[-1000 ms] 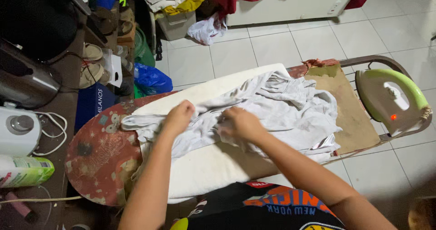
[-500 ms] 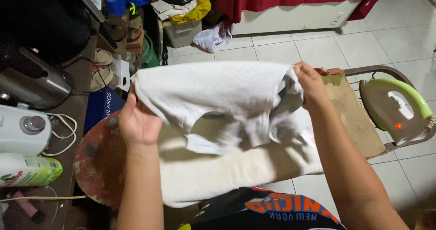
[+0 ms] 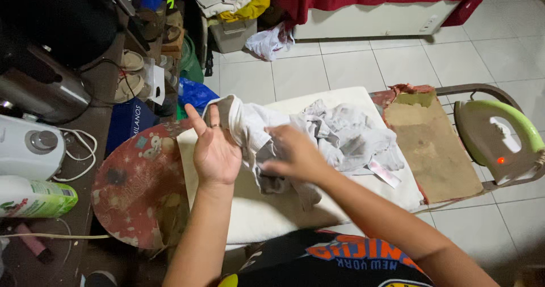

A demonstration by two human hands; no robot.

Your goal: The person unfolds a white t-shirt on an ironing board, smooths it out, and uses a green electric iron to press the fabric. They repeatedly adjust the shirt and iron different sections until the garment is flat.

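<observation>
**Both hands on a crumpled white garment at the ironing board**

Nearest the camera, the person's dark printed shirt (image 3: 346,264) fills the bottom edge, and both forearms reach up from it over the ironing board (image 3: 136,196). The left hand (image 3: 214,151) is held palm up with its fingers spread, and an edge of the white garment (image 3: 335,136) is draped against those fingers, touching them. The right hand (image 3: 292,157) is blurred; its fingers are curled down onto the bunched cloth just beside the left hand, but whether it pinches a fold cannot be told.

The garment lies crumpled on a white padded cloth (image 3: 272,213) that covers the middle of the board, between the worn red patterned end on the left and a brown bare patch (image 3: 434,151) on the right. Beyond that patch, a green and grey iron (image 3: 497,136) rests on the board's metal rack, with a small red light showing.

Farther off, white floor tiles (image 3: 363,66) stretch up to a heap of clothes (image 3: 235,0).
</observation>
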